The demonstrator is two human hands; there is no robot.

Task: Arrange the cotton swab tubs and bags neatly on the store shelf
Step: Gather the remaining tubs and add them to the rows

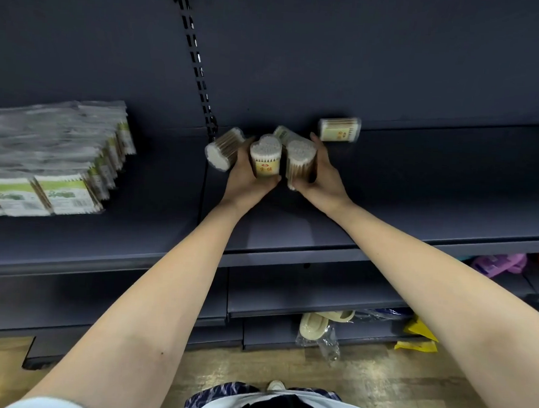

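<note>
Two upright heart-shaped cotton swab tubs stand side by side on the dark shelf [389,192]. My left hand [247,177] grips the left tub [265,159], which has a yellow label. My right hand [322,175] grips the right tub [299,163]. Another tub [224,149] lies on its side just left of my left hand. A further tub [282,132] is partly hidden behind the two held ones. One tub [339,129] lies on its side against the back wall, to the right. Bags of cotton swabs [59,165] lie in overlapping rows on the shelf's left part.
A slotted upright rail [196,60] runs down the back wall between shelf sections. Lower shelves hold pale slippers in plastic [314,325], a purple item [499,263] and yellow packaging [417,337]. Wooden floor lies below.
</note>
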